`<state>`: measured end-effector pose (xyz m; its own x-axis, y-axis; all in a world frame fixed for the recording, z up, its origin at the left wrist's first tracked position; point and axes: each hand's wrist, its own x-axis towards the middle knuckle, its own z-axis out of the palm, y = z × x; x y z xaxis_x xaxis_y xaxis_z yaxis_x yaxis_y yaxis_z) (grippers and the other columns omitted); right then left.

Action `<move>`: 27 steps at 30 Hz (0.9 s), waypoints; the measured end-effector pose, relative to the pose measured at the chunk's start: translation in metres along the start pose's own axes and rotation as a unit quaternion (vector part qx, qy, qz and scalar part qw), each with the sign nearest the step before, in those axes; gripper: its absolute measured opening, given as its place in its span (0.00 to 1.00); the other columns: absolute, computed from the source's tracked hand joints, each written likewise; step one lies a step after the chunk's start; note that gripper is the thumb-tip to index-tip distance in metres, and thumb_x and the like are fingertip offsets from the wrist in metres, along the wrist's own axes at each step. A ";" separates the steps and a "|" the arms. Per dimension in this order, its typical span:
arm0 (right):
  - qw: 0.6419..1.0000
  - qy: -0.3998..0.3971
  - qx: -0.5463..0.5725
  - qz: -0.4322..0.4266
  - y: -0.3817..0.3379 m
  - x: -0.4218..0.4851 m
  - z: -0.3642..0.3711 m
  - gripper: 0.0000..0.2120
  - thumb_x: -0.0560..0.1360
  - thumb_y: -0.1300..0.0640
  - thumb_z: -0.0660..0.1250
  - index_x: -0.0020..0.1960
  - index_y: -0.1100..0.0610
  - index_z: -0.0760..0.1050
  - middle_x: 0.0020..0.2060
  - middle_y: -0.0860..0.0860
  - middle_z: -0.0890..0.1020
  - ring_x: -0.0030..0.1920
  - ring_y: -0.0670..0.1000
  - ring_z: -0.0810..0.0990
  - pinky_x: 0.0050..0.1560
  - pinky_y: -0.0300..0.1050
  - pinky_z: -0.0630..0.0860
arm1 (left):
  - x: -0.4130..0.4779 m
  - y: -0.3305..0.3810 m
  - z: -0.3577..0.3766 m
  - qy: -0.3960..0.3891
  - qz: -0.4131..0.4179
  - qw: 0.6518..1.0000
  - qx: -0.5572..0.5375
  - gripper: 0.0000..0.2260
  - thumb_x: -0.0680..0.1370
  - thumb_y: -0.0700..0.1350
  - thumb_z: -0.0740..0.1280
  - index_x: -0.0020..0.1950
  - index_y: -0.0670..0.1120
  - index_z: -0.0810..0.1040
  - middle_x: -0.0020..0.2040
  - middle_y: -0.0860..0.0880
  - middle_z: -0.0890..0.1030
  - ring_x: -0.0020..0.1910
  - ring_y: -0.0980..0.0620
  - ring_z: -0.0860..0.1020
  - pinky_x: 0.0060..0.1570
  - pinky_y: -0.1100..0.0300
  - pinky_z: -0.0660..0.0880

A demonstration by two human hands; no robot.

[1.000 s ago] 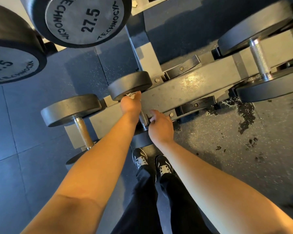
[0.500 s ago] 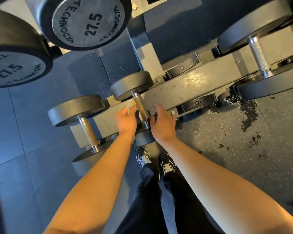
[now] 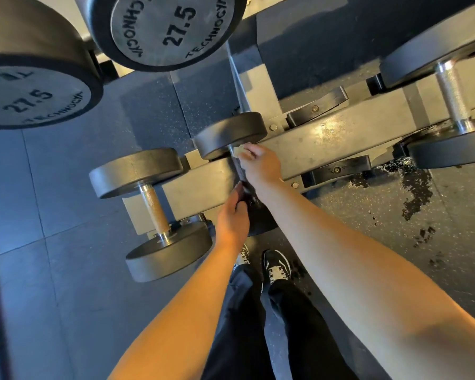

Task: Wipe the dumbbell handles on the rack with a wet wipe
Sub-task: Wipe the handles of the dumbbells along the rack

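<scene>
The head view looks steeply down along both bare forearms at the lowest shelf of a grey dumbbell rack (image 3: 327, 144), which runs from the left-middle up toward the far right.

The middle dumbbell (image 3: 229, 134) lies across the rack beam with its far weight plate showing above the hands. Its handle (image 3: 239, 171) is dark and knurled, seen between the two hands. The right hand (image 3: 262, 167) sits at the far end of that handle, just below the far plate, its fingers (image 3: 254, 152) curled down and pinching a crumpled pale wet wipe (image 3: 239, 150) against the bar. The left hand (image 3: 232, 218) is at the near end of the same handle, its fingers bent around the bar where it meets the near plate, which is mostly hidden under the hand and wrist.

Just to the left rests another dumbbell (image 3: 151, 212) with a coppery handle, both plates in full view. At the far right a third dumbbell (image 3: 450, 97) with a silver handle sits on the rack. Two large weights (image 3: 173, 31) marked 27.5 hang over the top left on the shelf above.

Below the arms are black trousers and two dark shoes (image 3: 276, 266) on the speckled rubber floor (image 3: 381, 220), which has dark wet-looking patches to the right.
</scene>
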<state>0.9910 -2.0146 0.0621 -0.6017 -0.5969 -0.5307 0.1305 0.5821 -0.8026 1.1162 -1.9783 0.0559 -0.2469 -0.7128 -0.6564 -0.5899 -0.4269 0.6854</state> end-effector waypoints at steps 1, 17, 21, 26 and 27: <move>1.000 -0.014 -0.023 0.012 0.001 0.003 0.006 0.16 0.81 0.57 0.66 0.68 0.57 0.77 0.62 0.55 0.80 0.62 0.53 0.78 0.64 0.46 0.74 | 0.002 -0.003 -0.002 -0.007 -0.003 1.000 -0.028 0.25 0.79 0.42 0.56 0.74 0.58 0.73 0.67 0.54 0.79 0.67 0.52 0.76 0.71 0.50 0.71; 0.995 -0.086 -0.028 0.046 -0.003 -0.007 -0.012 0.13 0.85 0.52 0.57 0.48 0.56 0.76 0.39 0.49 0.77 0.39 0.43 0.74 0.38 0.36 0.70 | 0.011 -0.012 -0.008 -0.030 -0.052 0.980 -0.191 0.22 0.84 0.31 0.52 0.75 0.45 0.71 0.73 0.43 0.73 0.73 0.48 0.70 0.68 0.61 0.72; 0.950 -0.109 -0.288 -0.051 0.034 -0.014 -0.021 0.08 0.83 0.58 0.61 0.49 0.59 0.77 0.45 0.53 0.79 0.43 0.49 0.78 0.45 0.41 0.78 | 0.005 -0.006 -0.009 -0.027 -0.032 0.976 -0.212 0.20 0.85 0.32 0.51 0.76 0.39 0.67 0.75 0.41 0.70 0.76 0.47 0.65 0.71 0.62 0.66; 0.900 -0.138 -0.412 0.028 0.040 -0.021 -0.028 0.06 0.79 0.56 0.63 0.49 0.58 0.76 0.45 0.56 0.81 0.50 0.58 0.81 0.60 0.62 0.76 | 0.000 0.005 -0.011 -0.035 -0.050 0.981 -0.184 0.21 0.84 0.33 0.52 0.75 0.44 0.71 0.73 0.43 0.73 0.74 0.48 0.68 0.75 0.53 0.64; 0.906 -0.133 -0.402 0.024 0.035 -0.016 -0.030 0.07 0.80 0.56 0.64 0.49 0.59 0.77 0.45 0.55 0.81 0.49 0.58 0.81 0.58 0.60 0.78 | 0.000 0.009 -0.012 -0.035 -0.065 0.982 -0.174 0.21 0.84 0.35 0.53 0.74 0.46 0.72 0.70 0.44 0.76 0.71 0.49 0.71 0.70 0.55 0.69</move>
<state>0.9819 -1.9676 0.0506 -0.3859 -0.6091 -0.6928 -0.5282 0.7616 -0.3754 1.1206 -1.9890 0.0655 -0.2461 -0.6049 -0.7573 -0.3252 -0.6845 0.6524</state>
